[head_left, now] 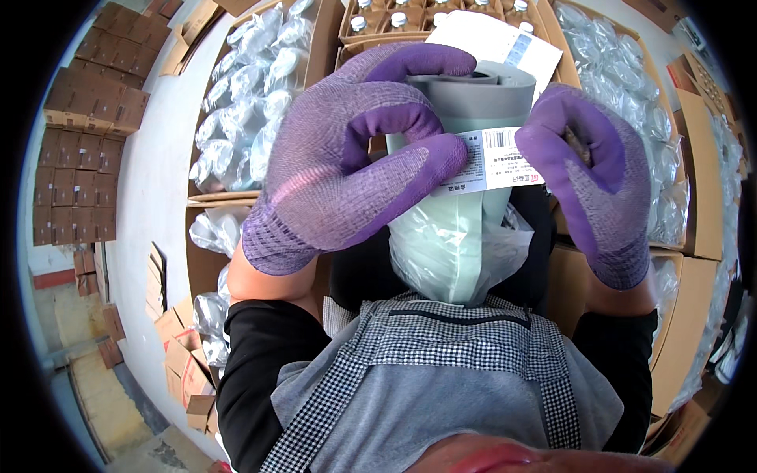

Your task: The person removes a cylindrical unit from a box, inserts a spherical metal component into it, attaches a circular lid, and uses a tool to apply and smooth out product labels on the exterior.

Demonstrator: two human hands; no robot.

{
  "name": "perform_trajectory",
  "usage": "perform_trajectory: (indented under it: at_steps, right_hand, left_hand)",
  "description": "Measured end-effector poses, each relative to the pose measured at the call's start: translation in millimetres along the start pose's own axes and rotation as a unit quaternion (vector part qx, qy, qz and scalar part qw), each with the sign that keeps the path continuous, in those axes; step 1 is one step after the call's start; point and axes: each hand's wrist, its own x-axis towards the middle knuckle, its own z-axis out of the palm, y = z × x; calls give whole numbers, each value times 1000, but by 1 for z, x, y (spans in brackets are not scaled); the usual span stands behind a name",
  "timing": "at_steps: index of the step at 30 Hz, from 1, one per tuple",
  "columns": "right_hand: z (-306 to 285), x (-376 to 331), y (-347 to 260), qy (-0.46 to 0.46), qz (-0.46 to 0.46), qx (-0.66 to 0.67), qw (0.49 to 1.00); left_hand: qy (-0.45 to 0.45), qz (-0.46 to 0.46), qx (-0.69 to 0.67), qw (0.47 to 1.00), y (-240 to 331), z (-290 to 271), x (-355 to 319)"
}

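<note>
In front of my body stands a pale green vessel (449, 229) with a grey upper part (473, 98). Clear plastic film (505, 240) is wrapped around its lower end. A white printed label (497, 162) stretches across its front. My left hand (355, 146), in a purple knit glove, is closed with its thumb on the label's left end, while its upper fingers curl by the vessel's grey top. My right hand (591, 169), gloved alike, pinches the label's right end. The inner fingertips of both hands are partly hidden.
Open cartons of plastic-wrapped items (248, 102) stand at the left and more wrapped items (623, 87) at the right. White-capped bottles (398, 21) fill a divided carton at the far side, beside a white sheet (505, 43). Stacked brown boxes (95, 102) line the far left.
</note>
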Motion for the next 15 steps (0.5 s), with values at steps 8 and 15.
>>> perform_trajectory:
  at_steps: [8,15]
  right_hand:
    - [32,-6,49,63,-36,-148,986]
    - [29,-4,61,50,5,-84,995]
  left_hand:
    - [-42,68,144,986,-40,-5,4]
    - [-4,83,103,991,-54,2,5]
